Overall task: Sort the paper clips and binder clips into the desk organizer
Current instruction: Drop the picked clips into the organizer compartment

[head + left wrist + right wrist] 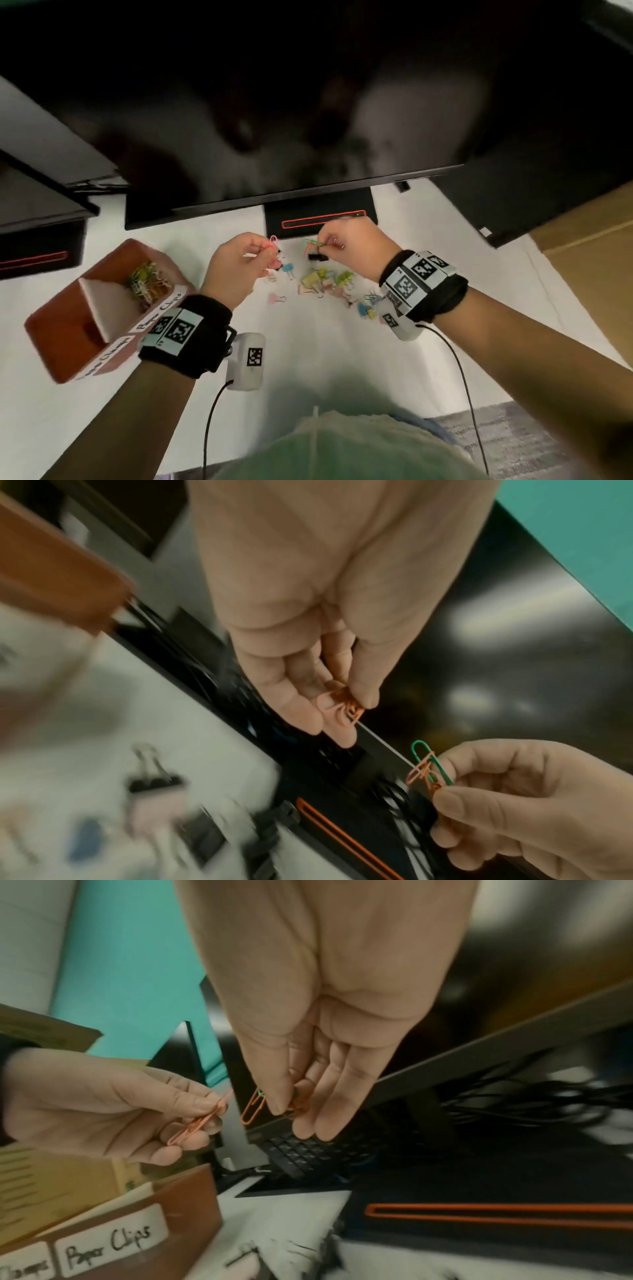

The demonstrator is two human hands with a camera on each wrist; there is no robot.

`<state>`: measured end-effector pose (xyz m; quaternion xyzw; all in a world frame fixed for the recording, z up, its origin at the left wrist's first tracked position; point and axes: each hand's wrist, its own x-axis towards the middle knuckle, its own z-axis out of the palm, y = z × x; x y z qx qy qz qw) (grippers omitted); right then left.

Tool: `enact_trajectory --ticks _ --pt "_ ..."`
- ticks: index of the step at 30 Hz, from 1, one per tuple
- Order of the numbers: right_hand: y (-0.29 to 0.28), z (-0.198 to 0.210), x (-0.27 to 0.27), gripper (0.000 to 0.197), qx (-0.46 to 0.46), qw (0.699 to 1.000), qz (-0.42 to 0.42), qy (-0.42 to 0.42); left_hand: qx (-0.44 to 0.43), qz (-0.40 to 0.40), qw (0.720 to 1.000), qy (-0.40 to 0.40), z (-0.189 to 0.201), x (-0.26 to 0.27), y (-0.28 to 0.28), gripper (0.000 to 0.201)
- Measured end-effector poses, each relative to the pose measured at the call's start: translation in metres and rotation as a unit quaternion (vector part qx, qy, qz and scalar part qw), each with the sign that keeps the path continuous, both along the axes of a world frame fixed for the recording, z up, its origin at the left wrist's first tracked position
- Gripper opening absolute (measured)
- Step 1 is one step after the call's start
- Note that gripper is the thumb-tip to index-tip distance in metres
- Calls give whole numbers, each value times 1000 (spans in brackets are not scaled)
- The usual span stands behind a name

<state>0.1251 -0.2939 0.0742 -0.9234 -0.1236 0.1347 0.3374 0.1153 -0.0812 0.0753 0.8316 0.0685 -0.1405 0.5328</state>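
1. A pink paper clip (273,241) is pinched between thumb and fingertips of the left hand (236,270), raised above the white desk (325,349).
2. A green paper clip (432,761) and an orange paper clip (418,772), seemingly hooked together, are pinched by the right hand (356,251).
3. The brown desk organizer (65,329) is seen to the left of the left hand; its far compartment, labelled "Paper Clips", already holds a tangle of clips.
4. Pastel binder clips (329,282) are scattered on the desk just nearer the person than the two hands.
5. If the linked clips are released over the organizer, a snag could be caused and one could be flung onto the desk; a light pinch could also let the thin wire slip.
6. The near compartment's contents are shadowed, and its label is blurred and partly hidden by the left wrist. The wrist views are smeared by motion, so clip counts cannot be made out.
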Motion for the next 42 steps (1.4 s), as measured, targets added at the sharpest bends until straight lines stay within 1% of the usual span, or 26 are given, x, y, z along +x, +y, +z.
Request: enact_trajectory --ticks 2,4,5,7,8,11,12,14,16,17,18,20,22,24,25,29,32,34,38,42 --pt "46 4 9 9 11 999 31 -23 12 59 998 -6 8 -1 45 16" --pt "96 8 17 8 29 997 61 -39 13 115 993 -1 16 -6 91 12" --pt "122 9 20 8 37 996 73 -41 39 126 991 -3 18 -9 114 7" --pt "172 11 23 8 45 994 95 -41 101 141 985 -4 19 -13 156 5" --pt "196 11 24 8 50 993 104 -39 104 152 983 2 20 -14 170 4" --pt "253 6 25 10 54 992 113 -13 91 176 979 38 5 -11 202 1" --pt "267 3 25 13 44 993 113 5 93 177 978 58 0 -9 209 4" --pt "282 -2 24 24 11 993 112 40 88 179 976 82 -10 -6 217 14" --pt "280 -5 22 32 10 993 108 51 134 161 975 71 -11 -7 217 16" --pt "273 -5 18 31 31 993 105 50 173 143 973 54 -7 -9 213 19" --pt "263 -5 15 29 62 992 101 46 193 123 973 26 -2 -11 206 21" --pt "234 -6 6 21 102 990 97 26 175 75 981 -23 11 -14 185 22" --pt "193 -11 -1 13 95 992 85 -4 139 19 989 -35 15 -14 158 19" --pt "143 -20 -8 12 65 996 50 -23 111 -30 993 -33 11 -11 127 17" --pt "116 -25 -12 14 48 998 23 -25 110 -59 991 -37 8 -9 107 17" --pt "-1 -40 -33 22 -40 993 -107 -1 99 -157 982 -40 -4 -8 18 20" --pt "-75 -49 -47 26 -115 979 -160 59 99 -208 973 -34 -18 -8 -46 26" --pt "-112 -54 -55 28 -144 967 -179 110 108 -227 967 -37 -30 -5 -86 33" --pt "-153 -67 -63 31 -169 955 -182 160 153 -257 954 -38 -54 5 -152 44" --pt "-162 -77 -62 28 -140 958 -158 192 229 -311 922 -30 -74 17 -194 43"
